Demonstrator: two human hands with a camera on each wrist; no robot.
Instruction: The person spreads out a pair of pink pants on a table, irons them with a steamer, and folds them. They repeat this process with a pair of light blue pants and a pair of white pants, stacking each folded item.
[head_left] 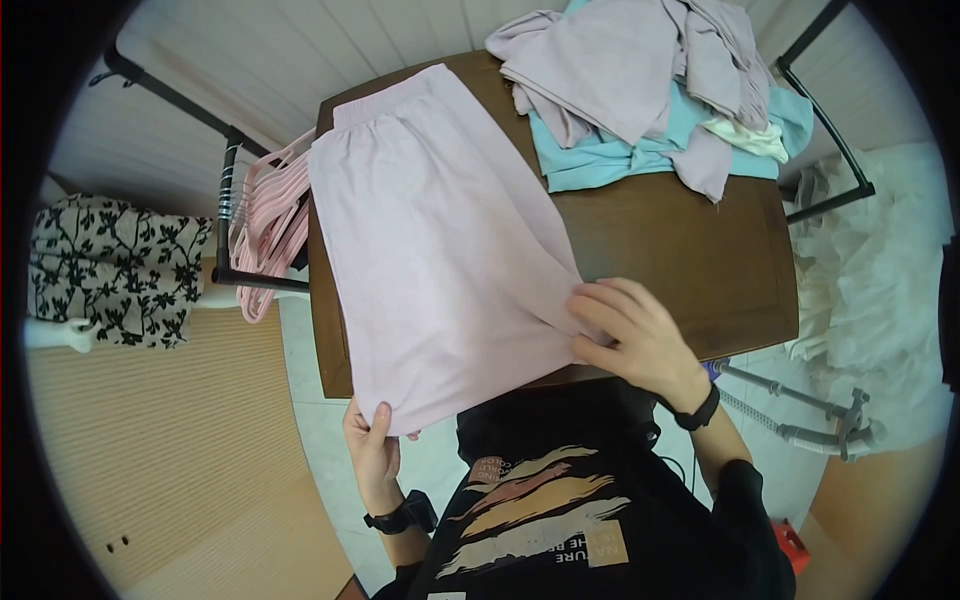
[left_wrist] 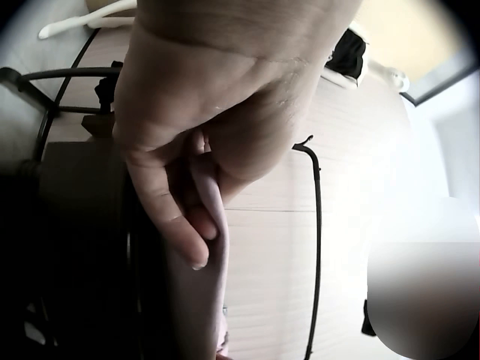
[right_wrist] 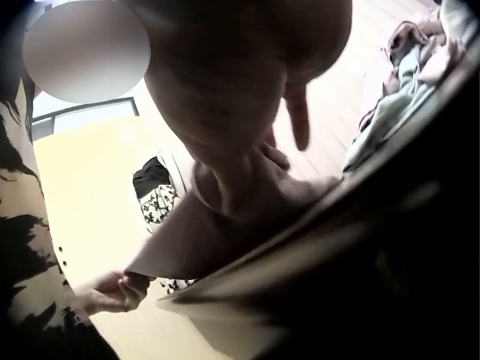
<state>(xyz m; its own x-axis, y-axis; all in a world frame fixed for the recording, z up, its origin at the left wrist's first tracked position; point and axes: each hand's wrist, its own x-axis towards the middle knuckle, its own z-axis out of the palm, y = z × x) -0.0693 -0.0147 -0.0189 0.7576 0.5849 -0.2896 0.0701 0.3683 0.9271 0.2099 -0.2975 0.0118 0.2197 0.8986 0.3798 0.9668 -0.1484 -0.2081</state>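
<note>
A pale pink skirt-shaped garment [head_left: 430, 240] lies over the left half of the dark wooden table [head_left: 680, 260], its gathered waistband [head_left: 385, 103] at the far end. My left hand [head_left: 372, 445] pinches the near left corner of its hem, thumb on top and fingers beneath. In the left wrist view, the cloth [left_wrist: 214, 232] hangs from between the thumb and fingers of that hand [left_wrist: 217, 105]. At the hem's right end my right hand [head_left: 640, 335] grips the edge, where the cloth bunches into folds. The right wrist view shows cloth [right_wrist: 202, 236] stretching between both hands.
Pink hangers [head_left: 270, 220] hang on a black rack [head_left: 228, 190] left of the table. A pile of lilac and turquoise clothes [head_left: 640, 100] covers the far right corner. White ruffled fabric [head_left: 870, 280] and a grey metal stand [head_left: 800, 400] are at the right.
</note>
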